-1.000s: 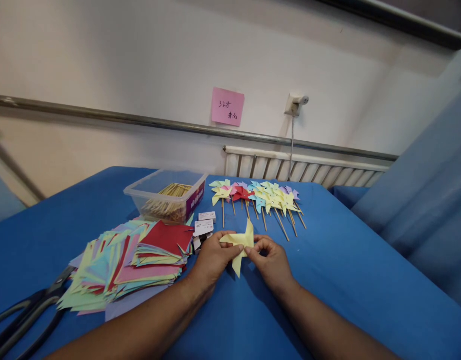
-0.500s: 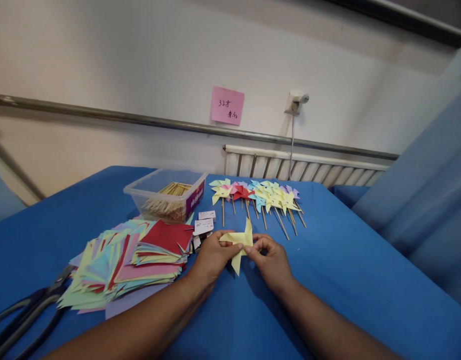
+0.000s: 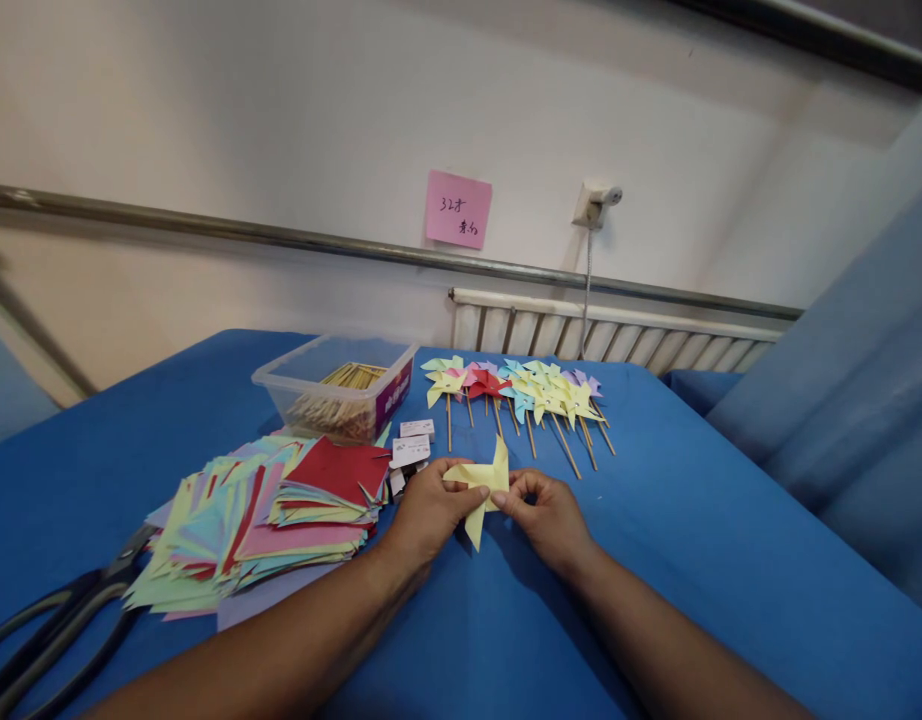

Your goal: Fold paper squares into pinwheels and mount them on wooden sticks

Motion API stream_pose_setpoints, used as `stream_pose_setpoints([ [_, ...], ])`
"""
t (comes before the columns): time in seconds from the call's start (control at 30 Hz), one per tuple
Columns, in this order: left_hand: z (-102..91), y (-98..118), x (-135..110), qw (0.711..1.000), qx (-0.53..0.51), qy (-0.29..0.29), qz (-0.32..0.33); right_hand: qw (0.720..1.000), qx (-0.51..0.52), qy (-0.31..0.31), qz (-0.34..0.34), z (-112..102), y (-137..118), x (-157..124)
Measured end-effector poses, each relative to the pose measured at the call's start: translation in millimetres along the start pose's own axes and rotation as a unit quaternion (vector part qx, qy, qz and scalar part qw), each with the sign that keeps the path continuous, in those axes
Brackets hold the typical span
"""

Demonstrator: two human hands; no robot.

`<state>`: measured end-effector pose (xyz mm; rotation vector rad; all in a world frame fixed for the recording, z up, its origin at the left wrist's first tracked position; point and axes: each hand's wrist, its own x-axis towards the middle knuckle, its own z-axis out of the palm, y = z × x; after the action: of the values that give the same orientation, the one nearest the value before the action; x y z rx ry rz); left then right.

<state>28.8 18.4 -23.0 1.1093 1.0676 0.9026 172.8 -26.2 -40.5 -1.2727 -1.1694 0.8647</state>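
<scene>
A yellow paper pinwheel (image 3: pixel 479 478) is held between my two hands above the blue tablecloth, its pointed blades folded in and no stick visible on it. My left hand (image 3: pixel 429 510) pinches it from the left, thumb pressed near the centre and fingers behind. From the right, my right hand (image 3: pixel 549 512) grips it between thumb and forefinger, close to the middle. Whether a pin sits at the centre is hidden by the thumbs. Left of my hands lies a pile of coloured paper squares (image 3: pixel 303 540), and small white boxes (image 3: pixel 411 450) stand just beyond my left hand.
Behind the paper, a clear plastic tub (image 3: pixel 281 375) holds thin wooden sticks (image 3: pixel 333 412). Several finished pinwheels (image 3: pixel 540 390) on sticks lie at the back. Black-handled scissors (image 3: pixel 93 590) rest at the left front. A radiator (image 3: pixel 618 325) and wall stand behind the table.
Both hands keep their pinch on the yellow pinwheel, almost unmoved. The whole view has shifted very slightly, with things appearing a little further right.
</scene>
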Motion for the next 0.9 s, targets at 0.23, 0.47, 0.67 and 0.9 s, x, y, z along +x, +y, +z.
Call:
stream_pose_setpoints([
  [0.23, -0.2, -0.8, 0.6, 1.000, 0.012, -0.011, -0.005, 1.000, -0.004, -0.015, 0.019, -1.3, 4.8, 1.8],
  [0.47, -0.9, -0.9, -1.5, 0.999, 0.048, -0.017, -0.002, 0.998, -0.029, -0.031, 0.036, -3.2, 4.3, 2.3],
  [0.67, -0.7, -0.7, -0.1, 0.997, 0.073, -0.017, 0.006, 0.998, -0.018, -0.029, 0.051, -2.3, 4.5, 2.0],
  [0.9, 0.4, 5.7, -3.2, 0.999, 0.041, -0.029, -0.011, 0.995, 0.081, -0.015, 0.052, -7.3, 3.0, 4.0],
])
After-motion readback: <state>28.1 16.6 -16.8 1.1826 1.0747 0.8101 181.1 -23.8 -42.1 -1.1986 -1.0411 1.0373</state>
